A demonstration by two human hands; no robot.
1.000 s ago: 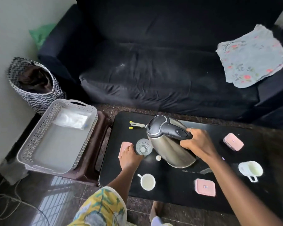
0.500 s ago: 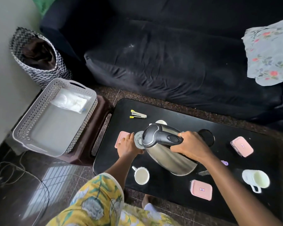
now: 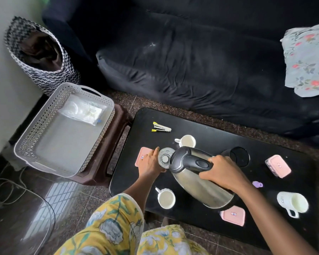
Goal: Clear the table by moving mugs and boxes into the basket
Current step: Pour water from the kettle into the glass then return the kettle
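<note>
Your right hand (image 3: 223, 172) is curled tight round the black handle of the kettle (image 3: 201, 186), which is tilted with its spout toward the glass (image 3: 165, 158) at the middle of the frame. Your left hand (image 3: 151, 163) wraps round that glass and covers part of the left pink box (image 3: 142, 155). All the mugs and boxes are on the desk (image 3: 201, 129). The upper mug (image 3: 187, 141) sits just above the glass, the lower mug (image 3: 166, 198) below your left hand, and the right mug (image 3: 293, 202) at lower right. The right pink box (image 3: 279, 165) and the lower pink box (image 3: 233, 215) lie well apart. The basket (image 3: 42, 126) sits on a stool (image 3: 107, 153) at the left of the frame, beside the desk, holding only a plastic packet (image 3: 82, 111).
</note>
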